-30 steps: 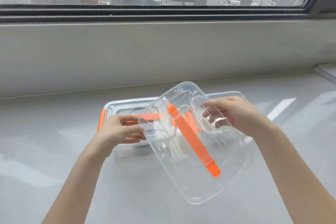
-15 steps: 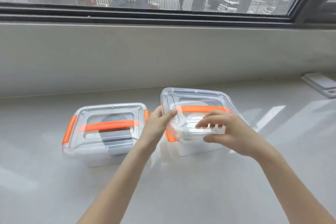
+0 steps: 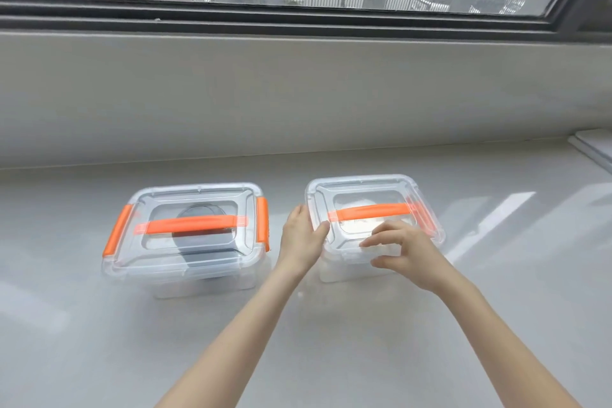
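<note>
Two clear plastic boxes with orange handles stand side by side on the pale grey sill. The left box [image 3: 188, 242] has its lid on, both orange side clips up, and a dark round thing inside. The right box [image 3: 374, 225] carries its clear lid [image 3: 364, 189] with an orange handle [image 3: 371, 211]. My left hand [image 3: 299, 238] lies against that box's left side, thumb on the lid's left edge. My right hand [image 3: 402, 250] is at the front edge, fingertips on the lid, thumb under the rim. The left side clip is hidden by my hand.
A low wall and a dark-framed window rise behind the sill [image 3: 298, 341]. A flat white object [image 3: 596, 151] lies at the far right edge. Bare sill surface stretches in front of and around the two boxes.
A second ago I held the clear lid tilted in the air with both hands. It now lies flat on the right box, and my hands have settled at its left and front edges.
</note>
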`<action>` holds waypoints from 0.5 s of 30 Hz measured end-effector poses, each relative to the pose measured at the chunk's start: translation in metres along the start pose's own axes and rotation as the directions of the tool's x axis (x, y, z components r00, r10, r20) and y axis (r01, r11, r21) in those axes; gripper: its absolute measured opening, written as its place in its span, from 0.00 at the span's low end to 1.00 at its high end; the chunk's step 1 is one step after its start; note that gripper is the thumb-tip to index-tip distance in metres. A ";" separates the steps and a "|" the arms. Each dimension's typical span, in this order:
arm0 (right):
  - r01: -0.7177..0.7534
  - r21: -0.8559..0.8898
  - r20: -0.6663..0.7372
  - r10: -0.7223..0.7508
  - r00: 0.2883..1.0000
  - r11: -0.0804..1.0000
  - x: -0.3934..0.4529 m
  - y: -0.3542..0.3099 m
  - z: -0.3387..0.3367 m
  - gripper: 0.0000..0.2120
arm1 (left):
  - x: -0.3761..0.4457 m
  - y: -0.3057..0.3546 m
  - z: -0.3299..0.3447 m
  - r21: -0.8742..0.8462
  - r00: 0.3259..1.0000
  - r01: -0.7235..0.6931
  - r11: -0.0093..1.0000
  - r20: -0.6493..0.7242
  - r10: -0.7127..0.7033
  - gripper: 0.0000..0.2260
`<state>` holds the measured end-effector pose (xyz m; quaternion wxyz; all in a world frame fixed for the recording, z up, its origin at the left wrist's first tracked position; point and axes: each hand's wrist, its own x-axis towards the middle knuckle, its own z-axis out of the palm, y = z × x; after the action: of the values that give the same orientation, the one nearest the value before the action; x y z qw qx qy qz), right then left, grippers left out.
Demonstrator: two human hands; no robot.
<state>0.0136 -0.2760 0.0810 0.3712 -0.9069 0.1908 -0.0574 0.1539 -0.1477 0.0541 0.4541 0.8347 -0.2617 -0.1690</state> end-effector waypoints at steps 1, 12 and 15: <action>-0.008 0.005 0.005 0.008 1.000 1.000 0.001 0.000 0.001 0.13 | 0.000 -0.001 0.001 0.007 1.000 0.010 1.000 0.007 -0.010 0.10; -0.280 0.122 -0.417 0.305 0.856 0.952 0.025 0.036 -0.025 0.21 | -0.002 -0.007 0.004 -0.339 0.896 0.438 0.833 0.091 -0.434 0.37; -0.489 0.370 -0.317 0.602 0.733 0.790 0.032 0.059 -0.029 0.31 | -0.004 -0.010 0.004 -0.417 0.887 0.433 0.800 0.039 -0.460 0.30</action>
<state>0.0183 -0.3453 0.0596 0.4377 -0.7179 0.5164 -0.1624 0.1512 -0.1437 0.0434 0.5759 0.7621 -0.0013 -0.2959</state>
